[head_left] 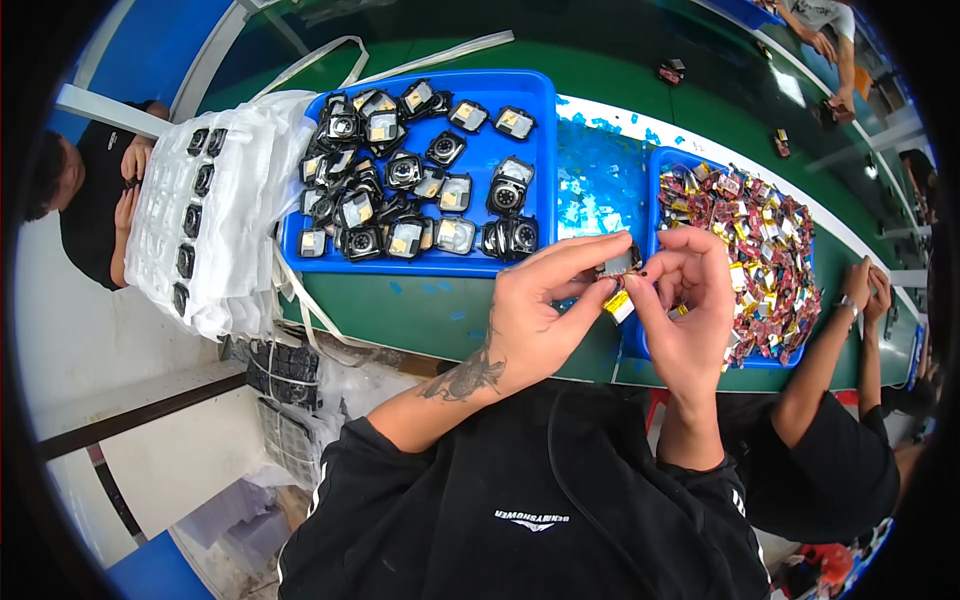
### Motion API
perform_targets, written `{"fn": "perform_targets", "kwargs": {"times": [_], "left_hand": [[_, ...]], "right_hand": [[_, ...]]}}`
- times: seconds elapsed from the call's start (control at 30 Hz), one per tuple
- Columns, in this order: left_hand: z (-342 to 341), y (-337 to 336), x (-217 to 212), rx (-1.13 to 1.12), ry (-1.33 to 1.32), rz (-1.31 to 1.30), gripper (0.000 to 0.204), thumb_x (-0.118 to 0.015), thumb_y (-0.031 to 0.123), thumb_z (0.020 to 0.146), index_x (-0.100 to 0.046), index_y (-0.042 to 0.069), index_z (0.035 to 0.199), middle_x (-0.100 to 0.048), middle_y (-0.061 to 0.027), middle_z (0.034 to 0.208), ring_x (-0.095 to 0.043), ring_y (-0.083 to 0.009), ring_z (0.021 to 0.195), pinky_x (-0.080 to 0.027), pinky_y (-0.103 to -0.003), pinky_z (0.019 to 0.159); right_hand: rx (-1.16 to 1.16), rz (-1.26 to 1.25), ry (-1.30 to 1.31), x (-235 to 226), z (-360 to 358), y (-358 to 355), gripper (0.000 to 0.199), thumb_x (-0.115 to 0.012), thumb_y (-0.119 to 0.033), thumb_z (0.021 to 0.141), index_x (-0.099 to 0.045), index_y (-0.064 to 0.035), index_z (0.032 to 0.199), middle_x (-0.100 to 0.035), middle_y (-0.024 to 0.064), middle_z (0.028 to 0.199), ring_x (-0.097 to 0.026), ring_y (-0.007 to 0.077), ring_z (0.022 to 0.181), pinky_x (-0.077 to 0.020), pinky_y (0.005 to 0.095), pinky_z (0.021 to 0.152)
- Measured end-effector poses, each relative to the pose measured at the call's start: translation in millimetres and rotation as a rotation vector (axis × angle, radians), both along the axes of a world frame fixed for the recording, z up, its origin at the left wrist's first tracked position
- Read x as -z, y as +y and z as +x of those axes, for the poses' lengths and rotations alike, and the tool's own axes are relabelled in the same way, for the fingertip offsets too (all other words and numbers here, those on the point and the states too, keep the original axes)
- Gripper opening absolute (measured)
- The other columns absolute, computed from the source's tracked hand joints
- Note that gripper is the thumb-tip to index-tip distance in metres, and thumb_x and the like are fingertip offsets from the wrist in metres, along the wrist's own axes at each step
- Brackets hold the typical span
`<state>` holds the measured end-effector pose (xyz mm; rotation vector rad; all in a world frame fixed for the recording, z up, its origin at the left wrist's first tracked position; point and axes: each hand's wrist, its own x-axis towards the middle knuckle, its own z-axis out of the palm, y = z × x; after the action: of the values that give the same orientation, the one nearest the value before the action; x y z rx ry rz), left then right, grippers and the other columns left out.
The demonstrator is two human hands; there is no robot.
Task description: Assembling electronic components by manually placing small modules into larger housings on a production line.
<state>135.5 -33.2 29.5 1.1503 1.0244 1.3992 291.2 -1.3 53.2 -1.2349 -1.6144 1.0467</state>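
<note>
Both hands pinch one small black square module (620,264) with a yellow tab, left hand (535,320) and right hand (690,310) gripping it above the green desk (420,310) edge. Judging by the blue plastic tray of black modules (500,130) and the heaped blue tray of small yellow-red parts (655,165), plenty's left

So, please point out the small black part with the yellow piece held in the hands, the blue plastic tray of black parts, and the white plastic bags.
small black part with yellow piece (622,264): head view, its black top.
blue plastic tray (535,150): head view, right rim.
white plastic bags (250,190): head view, top bag's middle.
</note>
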Motion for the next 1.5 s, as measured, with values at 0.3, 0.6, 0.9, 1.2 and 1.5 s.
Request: {"fn": "perform_targets", "kwargs": {"times": [0.3,0.6,0.9,1.2,1.5], "left_hand": [[-12.6,5.9,-4.5,-0.04,0.05,-0.065,0.053,-0.053,-0.012,0.085,-0.049,0.002,0.136,-0.049,-0.0148,0.138,-0.063,-0.0162,0.103,-0.053,-0.029,0.088],[-71.3,50.2,35.7,-0.351,1.465,0.205,0.041,-0.074,0.03,0.08,-0.063,0.005,0.111,-0.066,-0.0136,0.099,-0.062,-0.0342,0.095,-0.049,-0.043,0.087],[-79.3,67.3,9.5,-0.224,1.423,0.025,0.027,-0.074,0.022,0.077,-0.061,0.002,0.092,-0.066,-0.0167,0.083,-0.066,-0.0357,0.078,-0.053,-0.047,0.069],[-65.2,57.1,3.8,-0.033,-0.513,-0.176,0.037,-0.043,0.014,0.103,-0.045,-0.005,0.134,-0.06,-0.0217,0.123,-0.067,-0.0297,0.098,-0.062,-0.035,0.078],[-32.9,46.3,-0.4,0.033,-0.375,-0.264,0.033,-0.047,0.009,0.099,-0.051,0.002,0.131,-0.06,-0.0169,0.119,-0.065,-0.0239,0.098,-0.057,-0.032,0.078]], "right_hand": [[-0.124,0.171,-0.176,0.4,-21.9,17.9,0.049,-0.068,0.007,0.079,-0.054,-0.0037,0.125,-0.06,0.0073,0.091,-0.063,0.0144,0.08,-0.0564,0.0285,0.07],[-0.069,-0.216,-0.381,34.9,0.3,267.5,0.048,-0.077,-0.014,0.075,-0.057,0.0003,0.116,-0.068,0.0175,0.1,-0.069,0.0283,0.082,-0.0529,0.0348,0.078],[0.099,0.191,-0.891,44.5,20.9,276.2,0.03,-0.072,-0.013,0.076,-0.067,-0.0053,0.105,-0.069,0.0173,0.102,-0.066,0.0342,0.099,-0.0515,0.04,0.085],[-0.417,0.027,-0.844,-16.2,96.7,189.0,0.016,-0.073,-0.016,0.079,-0.072,-0.0031,0.087,-0.07,0.0153,0.081,-0.069,0.0293,0.079,-0.0529,0.0379,0.072],[-0.114,0.213,-0.558,-34.5,101.1,134.2,0.011,-0.073,-0.009,0.08,-0.068,-0.0002,0.084,-0.066,0.0077,0.082,-0.064,0.0186,0.079,-0.0497,0.0305,0.072]]}}
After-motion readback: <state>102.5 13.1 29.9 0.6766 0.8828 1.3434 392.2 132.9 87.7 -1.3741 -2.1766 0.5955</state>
